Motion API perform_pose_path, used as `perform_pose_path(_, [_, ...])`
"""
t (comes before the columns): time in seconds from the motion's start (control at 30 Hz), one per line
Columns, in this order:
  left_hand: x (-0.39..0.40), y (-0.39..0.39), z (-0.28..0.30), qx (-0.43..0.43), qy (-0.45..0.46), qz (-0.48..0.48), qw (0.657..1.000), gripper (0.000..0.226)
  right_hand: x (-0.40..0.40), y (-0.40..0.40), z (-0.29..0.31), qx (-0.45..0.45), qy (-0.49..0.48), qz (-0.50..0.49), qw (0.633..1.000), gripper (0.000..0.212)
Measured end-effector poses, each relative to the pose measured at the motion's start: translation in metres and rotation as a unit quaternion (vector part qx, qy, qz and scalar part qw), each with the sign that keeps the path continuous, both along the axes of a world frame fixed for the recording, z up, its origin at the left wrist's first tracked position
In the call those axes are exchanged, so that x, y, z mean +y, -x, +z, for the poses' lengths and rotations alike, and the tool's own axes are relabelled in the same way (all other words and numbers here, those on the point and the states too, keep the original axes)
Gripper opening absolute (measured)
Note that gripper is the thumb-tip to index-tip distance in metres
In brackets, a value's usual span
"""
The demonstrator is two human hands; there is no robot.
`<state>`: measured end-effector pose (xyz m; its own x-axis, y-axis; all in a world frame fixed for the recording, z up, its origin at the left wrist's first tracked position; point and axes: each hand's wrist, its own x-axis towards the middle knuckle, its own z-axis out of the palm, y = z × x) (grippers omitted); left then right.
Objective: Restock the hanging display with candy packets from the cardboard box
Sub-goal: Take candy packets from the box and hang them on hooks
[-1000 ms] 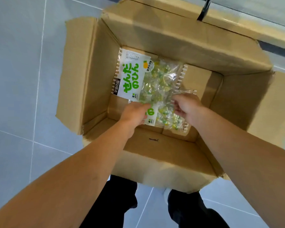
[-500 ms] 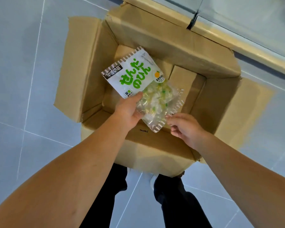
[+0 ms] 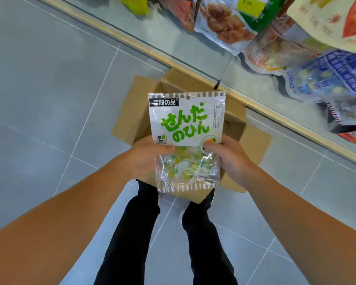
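Floor (image 3: 39,83): carrying the box and both feet; grey tiles running to a pale kerb strip along the far right edge.

Hanging display (image 3: 292,36): filling the upper right corner, above the far right edge of the floor; at least five or six other snack packs crowding there, overlapping and blurred, so not countable exactly; no free hook showing.

Cardboard box (image 3: 130,120): one, sitting open on the floor against the kerb strip, flaps spread; interior almost wholly hidden behind the held packet, so remaining stock not tellable.

Candy packet (image 3: 186,128): one, being held upright above the box, well clear of the floor, printed face toward the camera.

Handling, judged: looking light and floppy; thin glossy film likely slippery; loose sweets pooling in the clear lower half, so weight sitting low and shifting; sweets probably hard, film creasing easily.

Where to hold, judged: pinching at both side seams around mid-height, leaving the stiffer sealed top strip free for the hook.

Left hand (image 3: 146,157): one, fingers clamped on the packet's left edge, thumb pressing the front.

Right hand (image 3: 230,159): one, fingers closed on the right edge, thumb lying over the front.

Hang hole (image 3: 188,97): one, punched left of centre in the top strip, unobstructed.
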<state>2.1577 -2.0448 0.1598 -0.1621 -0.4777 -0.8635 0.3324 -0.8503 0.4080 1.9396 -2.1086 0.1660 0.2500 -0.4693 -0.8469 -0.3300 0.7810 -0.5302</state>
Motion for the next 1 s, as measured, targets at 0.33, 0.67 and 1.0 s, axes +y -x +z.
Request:
perform_pose_path(0.33, [0.003, 0.038, 0.2, -0.035, 0.056, -0.078, 0.995, 0.02, 0.004, 0.033, 0.193, -0.08, 0.047, -0.087, 0.992, 0.014])
perform_pose_path(0.67, [0.068, 0.075, 0.342, -0.072, 0.144, 0.023, 0.987, 0.036, 0.054, 0.056, 0.346, -0.072, 0.143, -0.12, 0.98, 0.01])
perform_pose_path(1.0, [0.099, 0.099, 0.455, -0.06, 0.28, -0.004, 0.958, 0.04, 0.132, 0.084, 0.47, -0.076, 0.288, -0.151, 0.943, 0.027])
